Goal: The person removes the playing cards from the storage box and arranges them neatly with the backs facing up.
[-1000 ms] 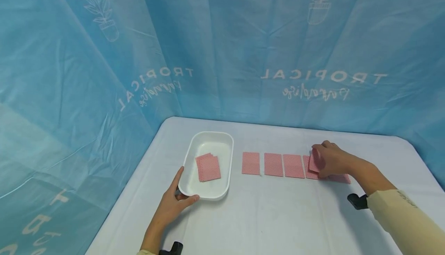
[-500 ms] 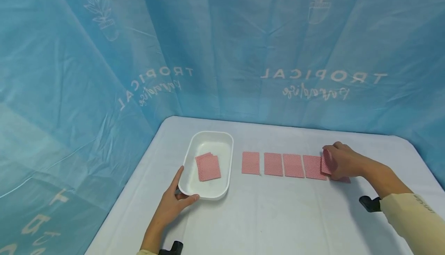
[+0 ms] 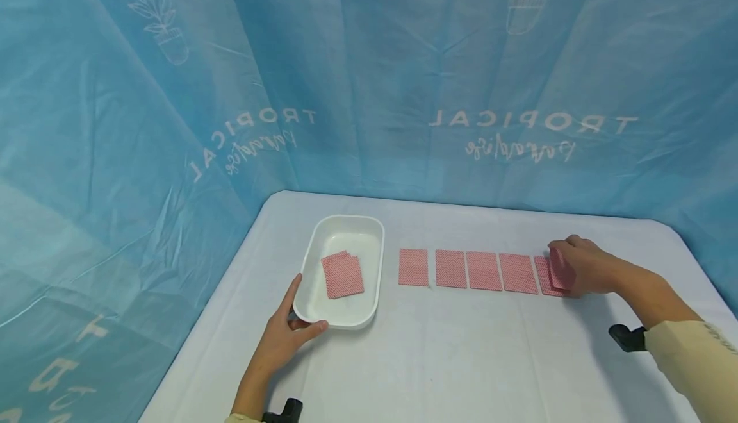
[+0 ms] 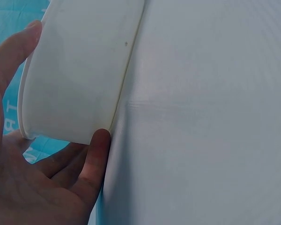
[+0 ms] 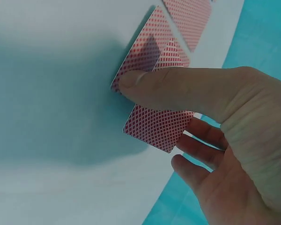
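At far left hangs a blue curtain [image 3: 115,173] with white lettering and plant drawings; it runs on along the back. Beside it lies the white-covered tabletop [image 3: 473,359]. The person's left hand [image 3: 282,340], with a black device [image 3: 284,411] at the wrist, grasps the white tray [image 3: 375,288] at its near left corner: thumb on the near edge, a finger along the left side, and in the left wrist view another fingertip against the tray's outer wall near its base. In the tray lie at least two overlapping cards [image 3: 348,277] with red patterned backs up.

To the right of the tray is a row of cards with the same backs. The first card [image 3: 413,267] has a wider gap after it; the second card [image 3: 451,269], third card [image 3: 484,272] and fourth card [image 3: 518,273] lie just beside one another. The fifth card [image 3: 542,275], next to the fourth, is partly hidden by the held card [image 5: 154,127]. The right hand [image 3: 587,268] grasps this one between thumb and fingers, tilted over the fifth; the thumb tip lies over the fifth card's corner in the right wrist view. At far right is a cream sleeve [image 3: 688,356].
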Tool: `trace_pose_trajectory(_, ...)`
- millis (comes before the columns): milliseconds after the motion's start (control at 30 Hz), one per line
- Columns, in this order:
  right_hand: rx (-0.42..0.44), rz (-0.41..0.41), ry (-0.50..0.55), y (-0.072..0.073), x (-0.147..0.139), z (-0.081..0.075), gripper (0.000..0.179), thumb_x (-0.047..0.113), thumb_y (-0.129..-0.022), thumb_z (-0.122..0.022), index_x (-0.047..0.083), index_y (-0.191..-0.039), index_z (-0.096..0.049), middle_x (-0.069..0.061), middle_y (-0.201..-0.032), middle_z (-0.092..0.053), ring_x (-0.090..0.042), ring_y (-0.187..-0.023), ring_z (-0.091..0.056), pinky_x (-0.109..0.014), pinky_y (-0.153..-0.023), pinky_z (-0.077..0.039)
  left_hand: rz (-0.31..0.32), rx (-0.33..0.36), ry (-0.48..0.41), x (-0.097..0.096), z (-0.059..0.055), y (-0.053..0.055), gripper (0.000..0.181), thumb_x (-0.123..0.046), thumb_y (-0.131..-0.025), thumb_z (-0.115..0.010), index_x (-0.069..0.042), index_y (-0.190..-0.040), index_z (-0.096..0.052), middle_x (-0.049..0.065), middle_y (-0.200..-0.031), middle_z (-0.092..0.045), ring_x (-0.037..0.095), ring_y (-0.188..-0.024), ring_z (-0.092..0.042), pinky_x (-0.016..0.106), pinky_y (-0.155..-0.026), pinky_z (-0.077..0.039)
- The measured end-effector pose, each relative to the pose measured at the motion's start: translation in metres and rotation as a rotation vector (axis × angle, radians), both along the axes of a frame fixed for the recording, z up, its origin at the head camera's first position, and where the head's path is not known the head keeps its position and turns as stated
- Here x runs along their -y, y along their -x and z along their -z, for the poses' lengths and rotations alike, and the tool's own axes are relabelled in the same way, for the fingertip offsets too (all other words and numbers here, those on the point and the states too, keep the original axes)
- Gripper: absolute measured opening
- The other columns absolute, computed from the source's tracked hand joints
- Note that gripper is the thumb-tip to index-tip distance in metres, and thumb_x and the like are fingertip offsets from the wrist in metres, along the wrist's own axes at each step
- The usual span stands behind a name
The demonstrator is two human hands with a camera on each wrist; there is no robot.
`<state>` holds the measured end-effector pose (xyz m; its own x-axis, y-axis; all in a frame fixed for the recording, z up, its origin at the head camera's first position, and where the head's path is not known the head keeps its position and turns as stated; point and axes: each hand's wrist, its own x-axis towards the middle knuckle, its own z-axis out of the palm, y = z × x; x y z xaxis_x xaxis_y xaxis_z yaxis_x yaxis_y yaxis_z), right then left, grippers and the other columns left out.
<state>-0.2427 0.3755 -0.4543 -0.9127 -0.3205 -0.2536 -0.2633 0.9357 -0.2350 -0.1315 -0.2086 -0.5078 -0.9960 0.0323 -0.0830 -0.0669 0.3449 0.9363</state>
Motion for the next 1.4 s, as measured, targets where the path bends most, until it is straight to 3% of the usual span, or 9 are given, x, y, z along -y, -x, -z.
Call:
trace_pose_trajectory(367, 0.025, 0.026, -0.038, -0.003, -0.025, 0.005, 0.1, 0.013, -0.05, -0.094, -0.004, -0.132, -0.039, -0.024, -0.112, -0.045, -0.046, -0.102, -0.044, -0.052, -0.065, -0.054, -0.004, -0.01, -0.019, 0.001, 0.0, 0.0, 0.105, -0.03, -0.074, -0.085, -0.038, -0.153, -0.017, 0.012, -0.142, -0.043, 0.026, -0.104, -0.063, 0.033, -0.081, -0.051)
trace_pose_trajectory(500, 0.027, 0.02, -0.052, -0.003, -0.03, 0.006, 0.099, 0.011, -0.049, -0.095, -0.004, -0.131, -0.041, -0.023, -0.111, -0.047, -0.045, -0.099, -0.046, -0.05, -0.062, -0.054, -0.001, 0.012, -0.005, -0.006, -0.019, -0.004, 0.104, -0.025, -0.076, -0.084, -0.03, -0.155, -0.016, 0.017, -0.143, -0.041, 0.03, -0.105, -0.062, 0.033, -0.082, -0.051)
trace_pose_trajectory(600, 0.039, 0.015, -0.06, -0.005, -0.031, 0.004, 0.096, 0.01, -0.049, -0.094, -0.004, -0.129, -0.042, -0.022, -0.109, -0.048, -0.044, -0.098, -0.046, -0.049, -0.061, -0.054, -0.009, 0.031, 0.007, -0.008, -0.022, -0.005, 0.104, -0.022, -0.077, -0.084, -0.026, -0.155, -0.015, 0.018, -0.142, -0.041, 0.031, -0.104, -0.062, 0.034, -0.082, -0.05)
trace_pose_trajectory(733, 0.045, 0.011, -0.073, -0.01, -0.032, 0.002, 0.095, 0.01, -0.048, -0.095, -0.003, -0.127, -0.044, -0.021, -0.108, -0.048, -0.044, -0.098, -0.047, -0.05, -0.062, -0.054, -0.016, 0.016, 0.009, -0.002, -0.001, -0.002, 0.105, -0.027, -0.075, -0.085, -0.034, -0.154, -0.015, 0.013, -0.141, -0.044, 0.025, -0.101, -0.063, 0.033, -0.081, -0.05)
trace_pose_trajectory(800, 0.038, 0.006, -0.082, -0.011, -0.032, 0.002, 0.096, 0.01, -0.047, -0.095, -0.003, -0.127, -0.044, -0.021, -0.108, -0.048, -0.043, -0.098, -0.047, -0.05, -0.063, -0.054, -0.015, 0.004, 0.007, 0.0, 0.002, -0.001, 0.105, -0.029, -0.074, -0.085, -0.036, -0.154, -0.016, 0.011, -0.14, -0.045, 0.024, -0.101, -0.063, 0.033, -0.081, -0.05)
trace_pose_trajectory(1233, 0.028, 0.024, -0.097, -0.01, -0.04, 0.012, 0.102, 0.015, -0.043, -0.096, 0.0, -0.131, -0.046, -0.027, -0.118, -0.046, -0.051, -0.106, -0.041, -0.058, -0.069, -0.051, -0.005, -0.006, 0.0, -0.001, 0.002, 0.0, 0.106, -0.033, -0.073, -0.085, -0.039, -0.153, -0.015, 0.009, -0.139, -0.045, 0.023, -0.1, -0.063, 0.03, -0.08, -0.05)
trace_pose_trajectory(1400, 0.02, 0.024, -0.1, -0.013, -0.042, 0.012, 0.104, 0.017, -0.04, -0.097, -0.001, -0.13, -0.047, -0.028, -0.119, -0.045, -0.052, -0.108, -0.038, -0.056, -0.067, -0.052, 0.001, -0.004, -0.003, -0.002, 0.001, 0.0, 0.106, -0.034, -0.073, -0.085, -0.041, -0.152, -0.016, 0.009, -0.138, -0.046, 0.022, -0.098, -0.063, 0.031, -0.08, -0.05)
